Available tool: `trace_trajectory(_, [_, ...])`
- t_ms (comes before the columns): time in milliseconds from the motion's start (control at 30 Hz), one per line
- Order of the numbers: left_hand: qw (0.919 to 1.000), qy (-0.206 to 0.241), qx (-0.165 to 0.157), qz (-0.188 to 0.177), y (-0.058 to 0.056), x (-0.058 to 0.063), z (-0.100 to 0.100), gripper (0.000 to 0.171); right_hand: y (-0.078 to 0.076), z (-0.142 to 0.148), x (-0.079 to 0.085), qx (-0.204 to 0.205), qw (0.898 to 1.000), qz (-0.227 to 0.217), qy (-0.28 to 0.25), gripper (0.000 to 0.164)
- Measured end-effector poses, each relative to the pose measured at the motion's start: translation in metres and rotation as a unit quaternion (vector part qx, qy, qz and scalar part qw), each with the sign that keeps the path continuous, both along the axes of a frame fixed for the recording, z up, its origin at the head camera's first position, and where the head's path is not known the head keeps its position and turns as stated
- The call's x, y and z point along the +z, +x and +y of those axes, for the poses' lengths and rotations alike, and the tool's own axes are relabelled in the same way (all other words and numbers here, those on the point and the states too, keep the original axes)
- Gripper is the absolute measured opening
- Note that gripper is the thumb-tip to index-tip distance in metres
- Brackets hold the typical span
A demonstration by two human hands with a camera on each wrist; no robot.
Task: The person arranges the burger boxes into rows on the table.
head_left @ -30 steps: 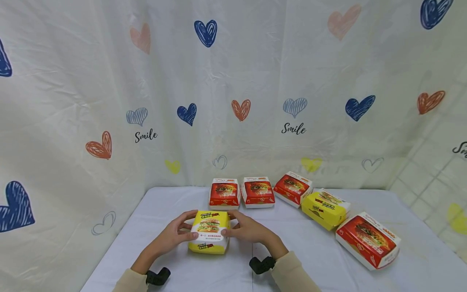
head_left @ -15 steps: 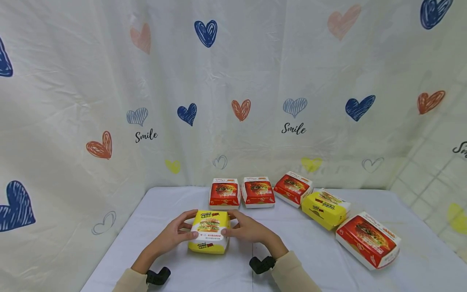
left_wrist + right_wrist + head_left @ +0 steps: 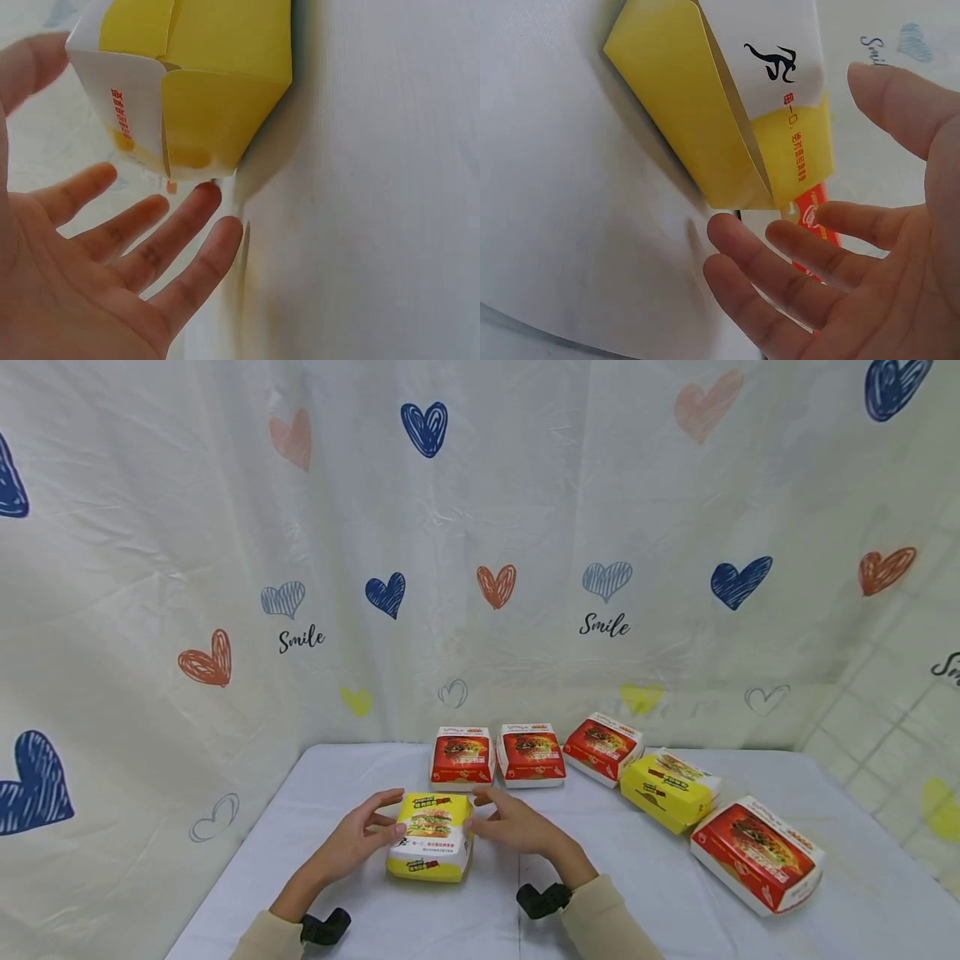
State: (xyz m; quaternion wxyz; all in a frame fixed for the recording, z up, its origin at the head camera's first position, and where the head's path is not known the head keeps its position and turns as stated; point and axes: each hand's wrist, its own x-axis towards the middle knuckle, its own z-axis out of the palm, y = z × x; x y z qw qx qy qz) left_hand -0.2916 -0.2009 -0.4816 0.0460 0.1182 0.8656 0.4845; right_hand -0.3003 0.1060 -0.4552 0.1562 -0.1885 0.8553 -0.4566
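Observation:
A yellow and white burger box (image 3: pixel 431 837) rests on the white tablecloth between my two hands, its lid down. On its left side is my left hand (image 3: pixel 356 845), the thumb at the box's near left edge and the fingers spread. My right hand (image 3: pixel 520 827) stands on the opposite side, thumb close to the edge. The left wrist view shows the box's folded yellow side (image 3: pixel 225 112) beyond the loosely extended fingers (image 3: pixel 187 232). In the right wrist view, the fingers (image 3: pixel 780 277) are apart from the box (image 3: pixel 675 105).
Behind it stand two red burger boxes (image 3: pixel 462 762) side by side. Toward the right, a third red box (image 3: pixel 602 748), another yellow box (image 3: pixel 667 789) and a larger-looking red box (image 3: pixel 757 853) form a slanting row. A heart-print curtain (image 3: pixel 525 668) hangs behind the table.
My right hand has loosened and drawn slightly right, off the box. My left thumb has slid back a little from the top. The box stays in place.

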Motion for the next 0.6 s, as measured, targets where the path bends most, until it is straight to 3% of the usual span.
trace_trajectory(300, [0.9966, -0.01, 0.046, 0.067, -0.004, -0.002, 0.0, 0.045, -0.007, 0.004, 0.0, -0.014, 0.999, 0.029, -0.022, 0.056])
trace_trajectory(600, [0.9913, -0.025, 0.071, 0.108, -0.008, 0.01, 0.003, 0.03, -0.007, -0.002, 0.002, -0.037, 0.997, 0.058, -0.044, 0.045])
